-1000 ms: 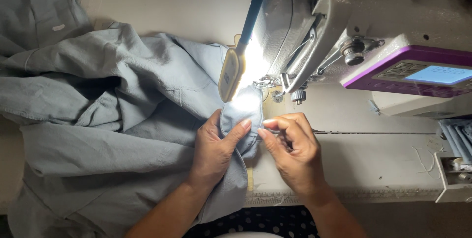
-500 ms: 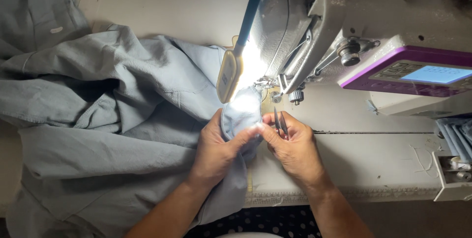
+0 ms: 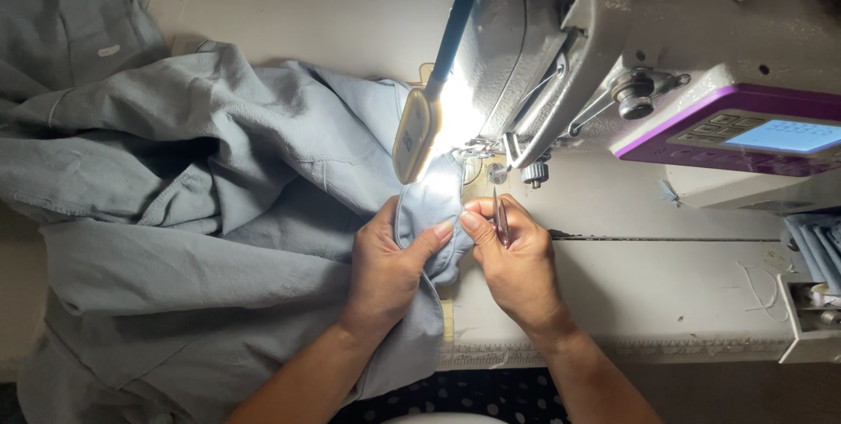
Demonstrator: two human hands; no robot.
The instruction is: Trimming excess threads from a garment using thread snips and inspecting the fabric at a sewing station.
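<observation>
Both hands pinch soft grey-blue cloth (image 3: 263,240) | left hand (image 3: 390,262) grip closed | right hand (image 3: 517,257) grip also holds thin metal tweezers (image 3: 499,214)

Hands: two, left hand (image 3: 392,262) and right hand (image 3: 517,257)
Garments: one grey-blue garment (image 3: 201,240)
Tweezers: one pair of tweezers (image 3: 499,214)
Sewing machines: one sewing machine (image 3: 631,56)
Lamps: one lamp (image 3: 413,135)
Screens: one screen (image 3: 784,137)

Dim room; machine lamp (image 3: 413,133) glares white at needle area, fabric (image 3: 201,214) folds shadowed, focus sharp.
</observation>
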